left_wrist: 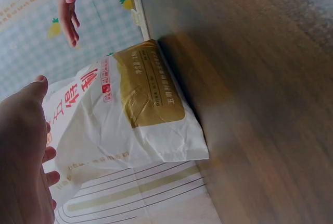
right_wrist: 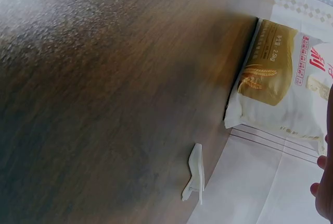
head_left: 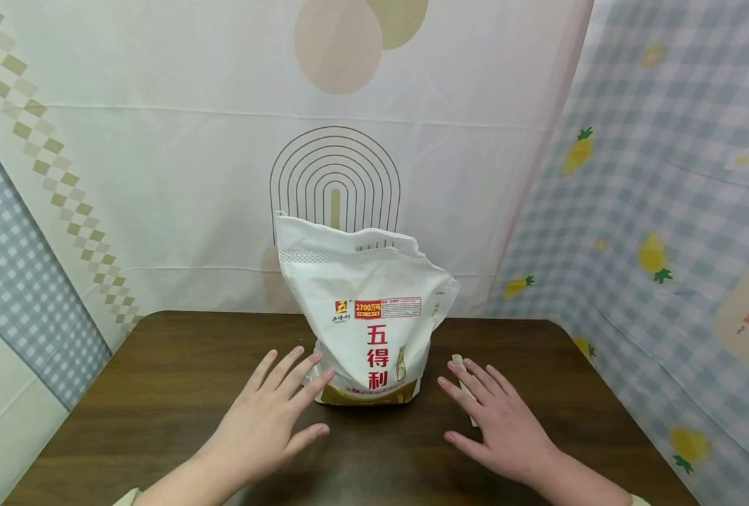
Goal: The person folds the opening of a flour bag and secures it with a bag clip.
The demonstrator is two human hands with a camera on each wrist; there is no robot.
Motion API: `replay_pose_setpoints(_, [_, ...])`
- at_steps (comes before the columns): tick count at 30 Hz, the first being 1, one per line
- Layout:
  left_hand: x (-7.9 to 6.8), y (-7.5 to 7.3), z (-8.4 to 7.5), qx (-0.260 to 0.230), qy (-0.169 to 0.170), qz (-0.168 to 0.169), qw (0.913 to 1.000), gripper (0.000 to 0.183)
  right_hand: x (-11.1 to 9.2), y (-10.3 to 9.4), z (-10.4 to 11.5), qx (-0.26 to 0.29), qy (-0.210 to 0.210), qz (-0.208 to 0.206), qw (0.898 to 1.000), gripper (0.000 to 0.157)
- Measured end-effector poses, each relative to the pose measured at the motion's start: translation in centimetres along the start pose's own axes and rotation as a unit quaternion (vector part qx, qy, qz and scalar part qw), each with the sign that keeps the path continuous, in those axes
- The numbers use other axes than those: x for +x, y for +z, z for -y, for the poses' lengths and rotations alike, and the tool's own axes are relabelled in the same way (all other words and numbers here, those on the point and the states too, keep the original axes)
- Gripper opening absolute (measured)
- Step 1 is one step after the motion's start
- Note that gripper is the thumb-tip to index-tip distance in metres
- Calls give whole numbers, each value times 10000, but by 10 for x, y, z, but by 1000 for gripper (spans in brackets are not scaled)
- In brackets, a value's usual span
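A white flour bag with red lettering and a gold base stands upright on the dark wood table, its top edge slanting down to the right. My left hand is held in front of the bag's left side, fingers spread and fairly straight, with nothing in it. To the right of the bag, my right hand is likewise spread and holds nothing. Partly behind its fingers in the head view is a thin, whitish sealing clip, lying on the table; the right wrist view shows it whole.
The brown tabletop has rounded back corners. Behind it hangs a white cloth with printed arches and circles. Blue checked cloth with pineapples hangs along the right side, and more checked cloth is on the left.
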State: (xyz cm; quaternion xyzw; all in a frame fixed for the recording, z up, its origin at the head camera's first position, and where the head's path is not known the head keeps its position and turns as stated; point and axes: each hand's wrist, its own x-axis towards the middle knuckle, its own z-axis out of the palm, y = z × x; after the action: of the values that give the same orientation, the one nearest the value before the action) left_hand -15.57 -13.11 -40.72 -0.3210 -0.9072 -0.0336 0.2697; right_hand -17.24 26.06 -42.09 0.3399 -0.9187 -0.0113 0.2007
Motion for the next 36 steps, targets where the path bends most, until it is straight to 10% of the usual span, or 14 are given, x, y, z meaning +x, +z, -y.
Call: replay_pose_setpoints(36, [37,-21,4,50,-88,-557,9984,67,23,3,6,470,471,-790,9947,69])
